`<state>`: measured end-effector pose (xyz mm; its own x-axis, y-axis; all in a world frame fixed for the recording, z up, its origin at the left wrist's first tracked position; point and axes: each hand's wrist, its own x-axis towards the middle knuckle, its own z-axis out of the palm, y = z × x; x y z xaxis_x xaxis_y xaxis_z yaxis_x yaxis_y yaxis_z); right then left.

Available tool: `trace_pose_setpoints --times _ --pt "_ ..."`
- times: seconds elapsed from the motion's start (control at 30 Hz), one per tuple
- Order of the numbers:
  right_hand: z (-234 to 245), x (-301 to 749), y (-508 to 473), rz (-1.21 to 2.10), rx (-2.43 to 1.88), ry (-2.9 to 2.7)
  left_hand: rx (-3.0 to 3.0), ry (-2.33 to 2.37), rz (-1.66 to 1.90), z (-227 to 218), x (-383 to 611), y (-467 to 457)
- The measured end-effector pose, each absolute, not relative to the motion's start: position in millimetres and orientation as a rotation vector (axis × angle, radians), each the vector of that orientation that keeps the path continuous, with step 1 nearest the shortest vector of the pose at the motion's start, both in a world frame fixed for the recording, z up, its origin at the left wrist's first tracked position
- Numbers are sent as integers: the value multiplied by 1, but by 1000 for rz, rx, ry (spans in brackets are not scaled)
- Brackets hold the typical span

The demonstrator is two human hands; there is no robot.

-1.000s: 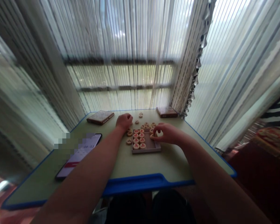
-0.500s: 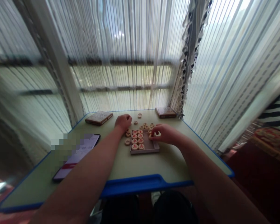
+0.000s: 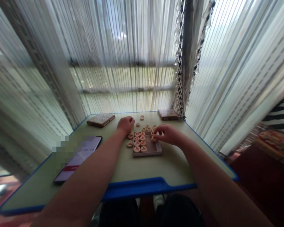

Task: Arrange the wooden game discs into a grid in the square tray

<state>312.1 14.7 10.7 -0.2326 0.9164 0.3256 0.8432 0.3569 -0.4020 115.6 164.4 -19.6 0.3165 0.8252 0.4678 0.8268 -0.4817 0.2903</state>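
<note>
An open shallow box [image 3: 147, 154] lies on the table, with two columns of round wooden xiangqi pieces [image 3: 143, 143] marked in red filling its left part. My right hand [image 3: 168, 134] reaches over the box's right side, thumb and fingers pinching a xiangqi piece [image 3: 153, 138] low inside it. My left hand [image 3: 126, 124] hovers beyond the box's far left corner with its fingers curled closed; whatever they may hold is hidden. Below that hand are loose dark-marked pieces [image 3: 130, 144] beside the box's left wall. More pieces [image 3: 146, 128] cluster behind the box.
A phone [image 3: 81, 157], partly pixelated, lies on the table's left. Flat wooden boxes stand at the back left [image 3: 101, 119] and back right [image 3: 168, 114]. A few pieces [image 3: 142, 118] sit farther back. The table has a blue rim [image 3: 137, 188]; striped curtains hang behind.
The view has shifted slightly. My right fingers have loosened a little around the piece in the box, which shows more now. My left hand stays almost where it was.
</note>
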Motion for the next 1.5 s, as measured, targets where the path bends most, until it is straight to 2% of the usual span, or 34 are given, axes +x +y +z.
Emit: trace_pose_setpoints --times 0.23,0.53,1.23,1.5 --pt "5 307 14 203 -1488 -2200 -2544 -1582 -864 -18 117 163" --pt "-6 294 20 -122 -1467 -2240 -2560 -1576 -836 -21 118 164" --pt "-6 297 21 -107 -1490 -2241 -2572 -1554 -831 -20 118 165" --pt "-8 315 37 -128 -1485 -1987 -2561 -1591 -831 -17 119 162"
